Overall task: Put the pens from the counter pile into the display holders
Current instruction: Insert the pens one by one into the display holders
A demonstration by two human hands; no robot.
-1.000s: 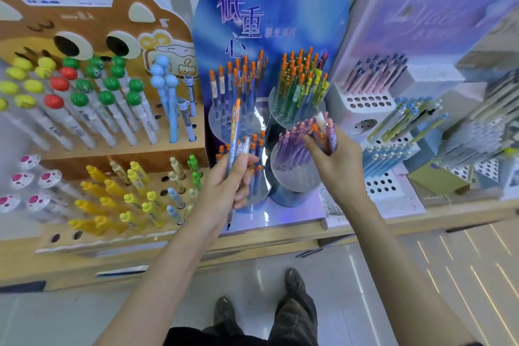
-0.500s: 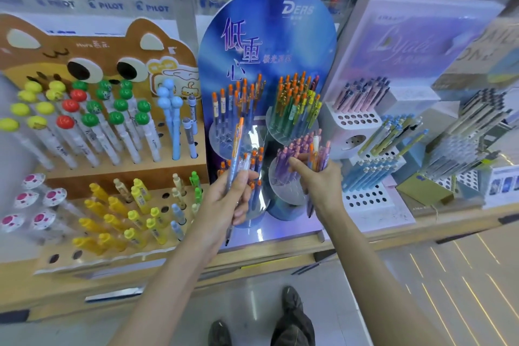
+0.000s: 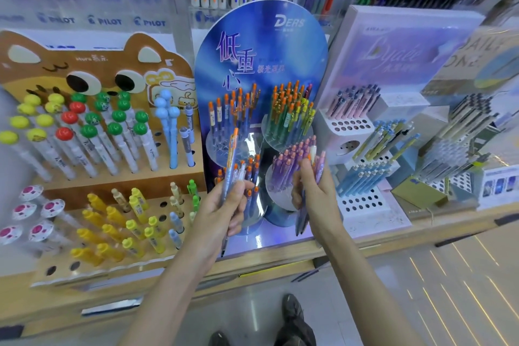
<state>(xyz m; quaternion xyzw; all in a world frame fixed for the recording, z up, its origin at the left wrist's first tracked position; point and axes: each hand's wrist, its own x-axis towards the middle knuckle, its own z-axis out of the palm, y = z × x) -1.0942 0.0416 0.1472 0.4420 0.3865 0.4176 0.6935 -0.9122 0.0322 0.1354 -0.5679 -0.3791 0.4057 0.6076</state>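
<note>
Fingers (image 3: 242, 187) of left hand (image 3: 219, 213) clasp slim glossy pens (image 3: 232, 149) | right hand (image 3: 314, 199) clasps purple pens (image 3: 320, 168)

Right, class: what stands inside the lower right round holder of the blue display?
Purple pens with orange tips stand in the holder. The right hand, gripping several pens, covers its right side, so that part is hidden.

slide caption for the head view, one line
Left hand grips a bunch of orange-tipped blue pens while right hand holds purple pens before the blue oval display stand.
</note>
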